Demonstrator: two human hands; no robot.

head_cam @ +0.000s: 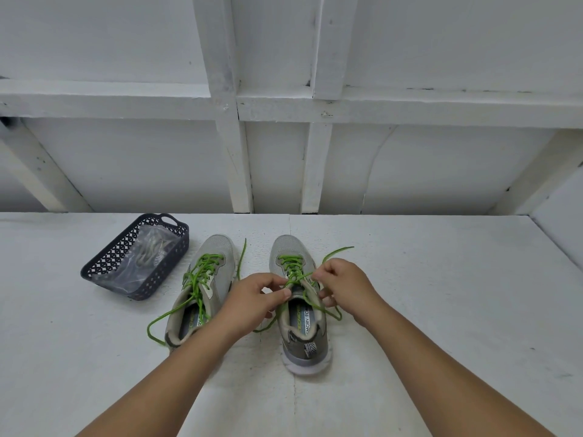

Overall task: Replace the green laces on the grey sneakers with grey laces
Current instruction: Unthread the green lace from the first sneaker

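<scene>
Two grey mesh sneakers stand side by side on the white table (441, 294), toes pointing away from the person. The left hand (252, 298) and right hand (342, 283) both pinch the green round lace (291, 268) of the right sneaker (299, 310) near its tongue. The left sneaker (205, 285) carries a loosened green lace (202, 272) with ends trailing onto the table. A dark blue perforated plastic basket (104, 263) left of the sneakers holds a clear plastic bag (142, 257) of greyish laces.

Place: plain workshop or storage space, exact kind unclear
Walls: white-painted boards (126, 42); exposed framing beams (227, 121)
Surface: rough white-painted worktop (441, 294)
</scene>
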